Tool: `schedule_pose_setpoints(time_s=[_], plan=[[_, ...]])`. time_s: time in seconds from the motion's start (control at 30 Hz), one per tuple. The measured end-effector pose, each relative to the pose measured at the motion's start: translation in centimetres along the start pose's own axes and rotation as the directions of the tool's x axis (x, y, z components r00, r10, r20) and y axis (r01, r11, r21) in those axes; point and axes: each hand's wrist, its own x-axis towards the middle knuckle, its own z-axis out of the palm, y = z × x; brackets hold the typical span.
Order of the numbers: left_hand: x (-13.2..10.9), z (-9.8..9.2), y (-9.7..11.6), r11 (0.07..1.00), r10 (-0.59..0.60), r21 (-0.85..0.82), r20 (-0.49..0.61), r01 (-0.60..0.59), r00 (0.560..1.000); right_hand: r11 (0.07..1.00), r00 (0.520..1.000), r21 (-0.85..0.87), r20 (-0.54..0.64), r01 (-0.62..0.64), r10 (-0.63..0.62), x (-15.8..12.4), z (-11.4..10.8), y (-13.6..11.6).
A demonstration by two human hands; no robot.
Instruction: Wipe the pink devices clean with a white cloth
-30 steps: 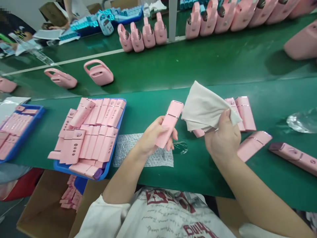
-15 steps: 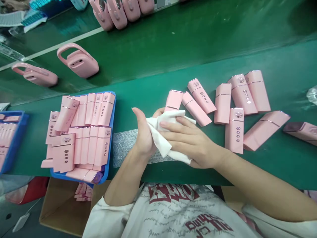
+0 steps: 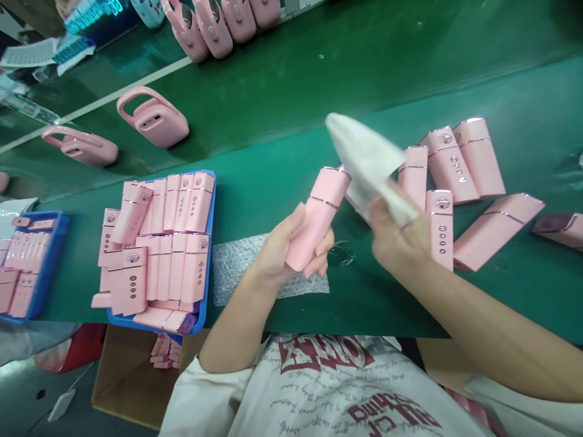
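Above the bench (image 3: 255, 200), left grip (image 3: 280, 246) clasps tilted device (image 3: 317, 215), right grip (image 3: 401, 237) pinches cloth (image 3: 367, 152)

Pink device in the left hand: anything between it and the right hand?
Just the white cloth, held by the right hand and extending toward the pink device in the left hand; can't tell if they touch. The clear plastic seems to lie on the table below.

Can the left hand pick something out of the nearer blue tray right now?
Probably not as things stand: the left hand has its grip on a pink device. The way looks free, though, with only flat bubble wrap between it and the blue tray.
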Motion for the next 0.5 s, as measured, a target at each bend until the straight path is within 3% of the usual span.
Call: schedule_pose_setpoints(time_s=[0.03,0.1,0.13,0.2,0.3,0.37,0.43,0.5], plan=[[-0.1,0.0,0.0,1.0,-0.014,-0.018,0.028,0.015,1.0,0.98,0.977,0.094,-0.107,-0.175,0.184,0.1,-0.1,0.0],[-0.2,0.2,0.0,0.999,-0.018,-0.04,0.049,0.02,0.999,0.878,0.863,0.285,-0.227,-0.385,0.451,0.1,0.0,-0.1],[-0.2,0.4,0.0,0.999,-0.017,-0.045,0.035,0.018,0.999,0.84,0.832,0.345,-0.227,-0.418,0.507,0.0,0.0,-0.1],[-0.1,0.7,0.1,0.999,-0.02,-0.052,-0.041,0.018,0.999,0.818,0.84,0.373,-0.156,-0.437,0.52,-0.2,0.2,-0.5],[0.2,1.1,0.1,0.995,-0.04,-0.099,-0.207,0.02,0.978,0.879,0.906,0.265,-0.038,-0.397,0.421,-0.3,0.0,-1.3],[0.5,1.1,0.0,0.991,-0.056,-0.136,-0.249,0.023,0.967,0.948,0.953,0.094,0.004,-0.303,0.304,-0.2,-0.2,-1.7],[0.7,1.0,-0.1,0.991,-0.066,-0.127,-0.273,0.032,0.96,0.99,0.99,-0.102,0.1,-0.093,0.103,-0.3,-0.2,-1.7],[0.8,0.8,0.1,0.995,-0.092,-0.077,-0.336,0.07,0.937,0.954,0.948,-0.216,0.283,0.208,-0.143,-0.6,0.2,-1.3]])
